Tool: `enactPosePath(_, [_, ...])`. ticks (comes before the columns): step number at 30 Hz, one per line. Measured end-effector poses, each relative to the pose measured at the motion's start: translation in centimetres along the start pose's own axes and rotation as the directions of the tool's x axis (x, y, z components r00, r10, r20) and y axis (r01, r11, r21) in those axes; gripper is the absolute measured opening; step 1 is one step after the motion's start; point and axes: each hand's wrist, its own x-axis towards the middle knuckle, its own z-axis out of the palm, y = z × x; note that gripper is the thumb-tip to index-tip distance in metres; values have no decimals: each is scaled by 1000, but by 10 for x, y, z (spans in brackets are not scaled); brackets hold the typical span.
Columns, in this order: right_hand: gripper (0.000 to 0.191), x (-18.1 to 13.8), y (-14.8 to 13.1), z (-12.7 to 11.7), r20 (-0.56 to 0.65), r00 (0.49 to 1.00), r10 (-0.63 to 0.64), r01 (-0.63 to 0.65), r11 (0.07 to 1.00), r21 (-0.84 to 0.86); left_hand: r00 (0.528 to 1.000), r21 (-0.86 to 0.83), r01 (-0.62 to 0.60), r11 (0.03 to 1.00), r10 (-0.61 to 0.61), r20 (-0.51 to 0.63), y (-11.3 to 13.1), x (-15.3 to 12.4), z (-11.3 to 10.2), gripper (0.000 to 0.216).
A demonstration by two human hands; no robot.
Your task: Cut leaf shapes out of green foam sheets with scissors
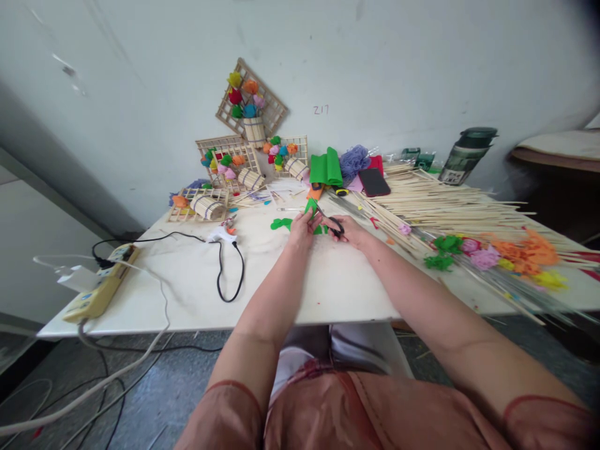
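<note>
Near the middle of the table, my left hand [304, 226] is closed on a small piece of green paper [311, 205], which sticks up past the fingers. Fingers of my right hand [347, 231] are in the handles of black-handled scissors [335, 226]. The scissor blades point up and left, close to the green paper; whether they touch it I cannot tell. Green cut pieces [281, 224] lie on the table left of my left hand, and smaller green scraps lie below the hands. Behind them rests a folded green sheet [326, 167].
Bamboo frames with paper flowers [227, 164] stand at back left. A glue gun [222, 235] and a power strip [100, 290] with cables lie left. Thin sticks [435, 197], a phone [374, 182], a bottle [467, 156] and coloured paper flowers [520, 253] cover the right side.
</note>
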Motion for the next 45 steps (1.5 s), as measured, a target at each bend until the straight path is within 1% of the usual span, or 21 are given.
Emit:
enactPosePath(5, [28,-1,-2,1,-15,1000,25,-24,1000,9,1000,-16,-4,1000,4,1,1,-1,1,3])
enactPosePath(8, [28,-2,-3,2,-25,998,52,-51,998,30,1000,-28,3,1000,-3,-1,2,-2,1,6])
enactPosePath(12, [30,-1,-3,2,-33,997,67,-66,997,36,1000,-23,15,1000,-16,-21,2,-1,1,4])
enactPosePath(17, [33,0,-2,2,-35,997,64,-63,997,39,1000,-29,6,1000,-6,0,1,0,0,4])
enactPosePath(23, [32,0,-2,4,-38,997,61,-60,997,45,1000,-68,13,998,-13,-4,1,1,0,4])
enactPosePath(25, [31,1,-1,4,-41,998,53,-51,998,38,1000,-87,18,996,-18,-4,0,2,-1,7])
enactPosePath(30, [29,4,1,4,-43,998,48,-46,998,36,1000,-106,11,994,-13,-19,1,2,-1,7])
enactPosePath(36, [25,3,0,3,-37,998,52,-50,998,31,999,-111,13,994,-16,-32,2,3,-1,13])
enactPosePath(40, [22,4,2,3,-43,998,47,-46,999,24,998,-119,5,993,-12,-61,3,3,0,9])
enactPosePath(45, [20,6,4,5,-62,997,38,-37,999,31,998,-108,-1,994,-5,-55,4,0,1,9])
